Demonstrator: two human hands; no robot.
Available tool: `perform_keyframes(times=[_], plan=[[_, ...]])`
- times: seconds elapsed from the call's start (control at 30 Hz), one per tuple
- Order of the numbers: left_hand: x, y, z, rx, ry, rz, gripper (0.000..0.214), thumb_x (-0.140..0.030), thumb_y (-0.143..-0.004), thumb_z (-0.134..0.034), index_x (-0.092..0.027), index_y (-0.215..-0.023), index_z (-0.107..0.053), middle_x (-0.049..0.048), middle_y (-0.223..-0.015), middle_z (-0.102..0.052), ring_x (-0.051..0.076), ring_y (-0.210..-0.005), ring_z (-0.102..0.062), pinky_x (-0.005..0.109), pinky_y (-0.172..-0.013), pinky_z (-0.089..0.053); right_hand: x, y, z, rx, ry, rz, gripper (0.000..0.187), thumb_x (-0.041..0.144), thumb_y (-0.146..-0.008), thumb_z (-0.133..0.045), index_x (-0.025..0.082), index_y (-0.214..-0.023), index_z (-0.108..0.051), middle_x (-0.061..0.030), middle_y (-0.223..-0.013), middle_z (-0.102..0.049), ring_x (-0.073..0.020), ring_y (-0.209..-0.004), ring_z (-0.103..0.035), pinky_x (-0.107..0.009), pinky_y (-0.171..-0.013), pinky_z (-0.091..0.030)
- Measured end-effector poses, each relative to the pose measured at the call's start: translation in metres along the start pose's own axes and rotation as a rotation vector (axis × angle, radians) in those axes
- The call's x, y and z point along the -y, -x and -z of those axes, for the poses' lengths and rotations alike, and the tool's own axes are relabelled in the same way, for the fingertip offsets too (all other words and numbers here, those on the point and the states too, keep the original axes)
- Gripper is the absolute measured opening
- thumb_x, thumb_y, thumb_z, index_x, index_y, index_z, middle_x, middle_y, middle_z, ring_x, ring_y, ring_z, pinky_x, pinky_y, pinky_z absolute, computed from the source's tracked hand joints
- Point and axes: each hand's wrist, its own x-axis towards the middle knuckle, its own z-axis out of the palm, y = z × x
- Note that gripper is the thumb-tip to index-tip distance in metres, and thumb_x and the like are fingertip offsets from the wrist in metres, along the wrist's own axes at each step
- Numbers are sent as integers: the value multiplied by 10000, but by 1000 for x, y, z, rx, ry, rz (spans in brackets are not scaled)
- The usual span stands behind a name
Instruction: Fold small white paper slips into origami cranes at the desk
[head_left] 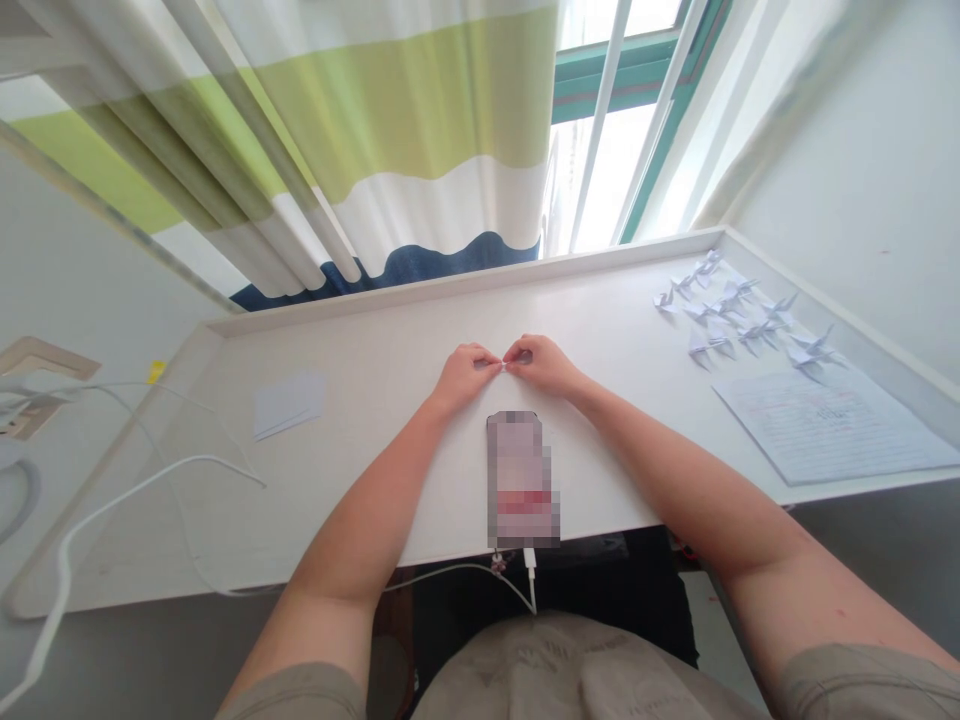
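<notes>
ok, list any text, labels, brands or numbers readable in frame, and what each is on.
None readable.
Sheets of paper at the right of the desk: lines of writing, too small and blurred.
Phone: screen pixelated, unreadable.
Shirt: faint marks like lettering, too blurred.

L/R fingers (pixel 484 353) — on wht. paper (pixel 504 367)

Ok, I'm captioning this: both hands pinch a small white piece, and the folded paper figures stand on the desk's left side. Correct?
Not quite: the head view shows the folded paper figures on the right side of the desk, not its left. The left hand and right hand do pinch a small white piece.
</notes>
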Motion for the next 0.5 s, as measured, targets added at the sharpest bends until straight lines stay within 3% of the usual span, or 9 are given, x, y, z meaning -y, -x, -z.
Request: perform_keyframes(times=[0.33, 0.5], plan=[[5, 0, -4, -1, -38, -26, 49, -254, -862, -736, -236, -845, -778, 67, -991, -754, 270, -1109, -643, 443, -1056, -488, -3, 0, 4, 13, -41, -34, 203, 65, -820, -660, 191, -876, -809, -64, -947, -813, -213, -887, -722, -352, -863, -550], [6, -1, -4, 1, -88, -24, 58, -282, -879, -743, -249, -853, -783, 62, -1041, -753, 283, -1139, -625, 460, -1087, -466, -6, 3, -1, -28, 24, 15, 156, 201, -923, -688, 222, -972, -835, -96, -1099, -788, -264, -1065, -702, -441, -1027, -524]])
